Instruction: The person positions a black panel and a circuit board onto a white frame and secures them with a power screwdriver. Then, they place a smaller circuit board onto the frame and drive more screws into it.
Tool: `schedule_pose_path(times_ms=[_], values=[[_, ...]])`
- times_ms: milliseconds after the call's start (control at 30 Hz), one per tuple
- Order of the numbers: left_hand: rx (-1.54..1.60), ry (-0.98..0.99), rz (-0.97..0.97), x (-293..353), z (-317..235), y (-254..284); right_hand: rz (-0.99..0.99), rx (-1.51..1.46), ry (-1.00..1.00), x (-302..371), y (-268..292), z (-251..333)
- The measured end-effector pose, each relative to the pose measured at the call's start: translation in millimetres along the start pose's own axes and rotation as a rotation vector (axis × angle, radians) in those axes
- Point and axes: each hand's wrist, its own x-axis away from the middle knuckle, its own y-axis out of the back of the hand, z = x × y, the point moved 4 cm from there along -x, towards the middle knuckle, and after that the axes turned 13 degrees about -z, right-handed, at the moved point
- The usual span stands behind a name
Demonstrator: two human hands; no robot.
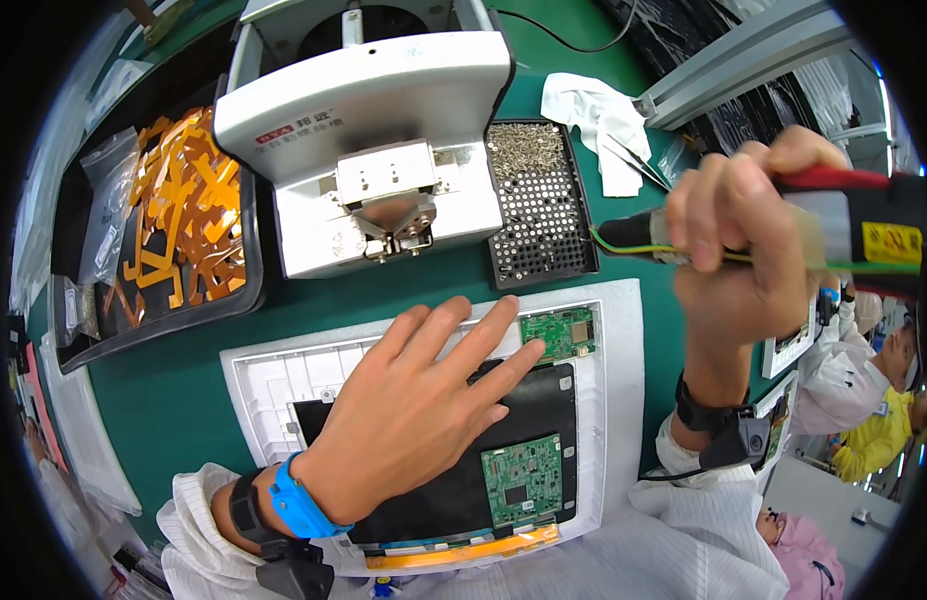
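Observation:
My left hand [413, 390] lies with fingers spread over a white plastic frame [589, 420] holding a black panel [423, 512]. Its fingertips reach toward a small green circuit board [561, 338] in the frame's upper right corner. A larger green circuit board [523, 482] sits on the panel, lower right, above an orange strip [463, 554] along the near edge. Raised at the right, my right hand [743, 240] is wrapped round an electric screwdriver [838, 222], held roughly level. Its dark tip points left at the screw tray, and a green-yellow wire runs along it.
Beyond the frame stands a white screw-feeding machine [373, 95]. Right of it, a black perforated tray [590, 225] holds many screws [526, 150]. Tweezers [635, 160] rest by a white cloth [583, 105]. A black bin [258, 270] of orange flex cables [188, 195] is left. Co-workers [848, 375] sit far right.

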Motion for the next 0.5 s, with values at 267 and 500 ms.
schedule_pose_path(times_ms=[267,500], values=[[0.031,0.004,-0.047,1,1,-1,0.266,-0.137,-0.164,23,-4,49],[0.091,0.029,-0.1,2,3,-4,0.415,-0.129,-0.153,38,-13,38]])
